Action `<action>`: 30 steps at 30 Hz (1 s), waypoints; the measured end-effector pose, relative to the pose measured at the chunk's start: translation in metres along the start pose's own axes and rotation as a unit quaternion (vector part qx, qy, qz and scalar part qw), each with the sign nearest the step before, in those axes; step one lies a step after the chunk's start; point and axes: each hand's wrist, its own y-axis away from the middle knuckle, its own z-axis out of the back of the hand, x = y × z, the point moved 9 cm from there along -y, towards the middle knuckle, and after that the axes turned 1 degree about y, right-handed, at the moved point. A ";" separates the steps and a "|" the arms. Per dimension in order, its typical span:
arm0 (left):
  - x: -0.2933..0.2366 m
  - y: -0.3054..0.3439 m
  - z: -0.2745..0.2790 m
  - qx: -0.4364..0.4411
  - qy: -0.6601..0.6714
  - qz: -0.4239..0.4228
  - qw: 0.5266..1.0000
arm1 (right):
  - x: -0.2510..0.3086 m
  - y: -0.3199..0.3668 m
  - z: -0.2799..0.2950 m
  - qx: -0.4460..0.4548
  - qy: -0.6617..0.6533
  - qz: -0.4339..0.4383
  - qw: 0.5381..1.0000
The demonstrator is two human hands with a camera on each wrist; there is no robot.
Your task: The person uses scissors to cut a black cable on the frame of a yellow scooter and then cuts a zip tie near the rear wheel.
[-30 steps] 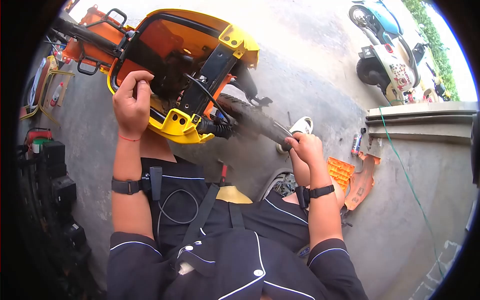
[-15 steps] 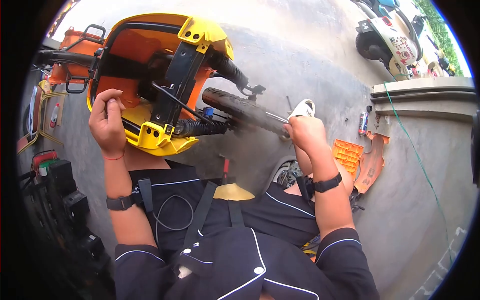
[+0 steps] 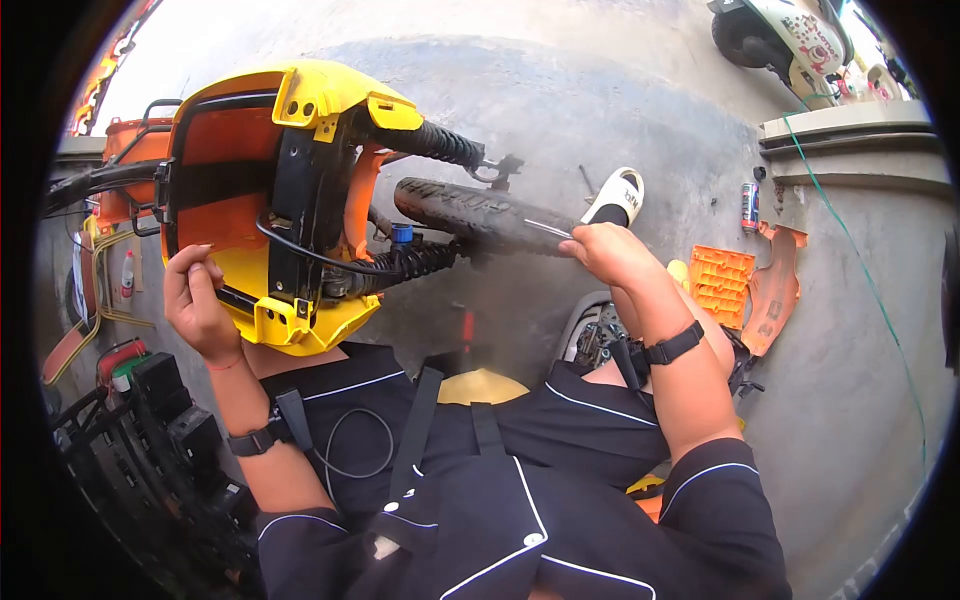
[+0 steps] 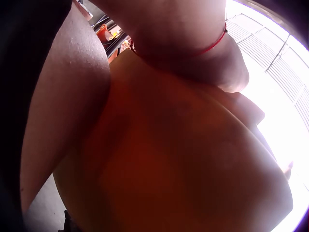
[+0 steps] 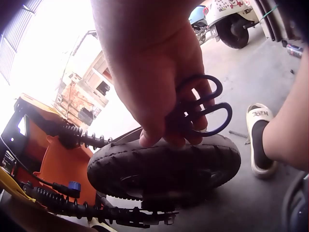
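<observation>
In my right hand [image 3: 612, 252] is a pair of scissors, whose dark blue handle loops [image 5: 215, 99] stick out past my fingers in the right wrist view. A thin silver blade [image 3: 548, 228] runs along the black knobbly tyre [image 3: 460, 207], and my fingertips are right at the tread. My left hand [image 3: 203, 305] is beside the near rim of the yellow body shell [image 3: 340, 325], its fingers loosely curled and nothing visible in them. In the left wrist view, the forearm lies over the shell's orange-yellow side [image 4: 159, 145], and the fingers are hidden.
Black coil springs [image 3: 425, 262] flank the wheel. A foot in a white slipper [image 3: 618, 196] stands beyond the tyre. Orange plastic pieces [image 3: 722, 285] and a spray can [image 3: 750, 206] lie to the right. Black boxy parts [image 3: 165, 400] stand at left, a scooter [image 3: 800, 40] far right.
The head view has shifted, so the shell and left hand appear further left and lower, floor items further right. The right hand stays at the tyre; the slipper shows more fully.
</observation>
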 end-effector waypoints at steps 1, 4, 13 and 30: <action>0.002 0.000 0.001 -0.003 0.002 0.006 1.000 | 0.000 0.000 -0.003 0.007 -0.010 0.003 1.000; 0.000 0.000 0.000 -0.010 -0.001 0.000 1.000 | 0.004 0.002 -0.004 0.013 -0.022 -0.005 1.000; -0.005 0.000 -0.002 -0.007 0.006 -0.011 1.000 | 0.010 -0.002 0.002 0.011 0.071 -0.018 0.997; -0.013 0.002 -0.001 -0.029 0.034 -0.027 0.999 | 0.137 -0.022 0.061 -0.022 0.141 0.023 0.989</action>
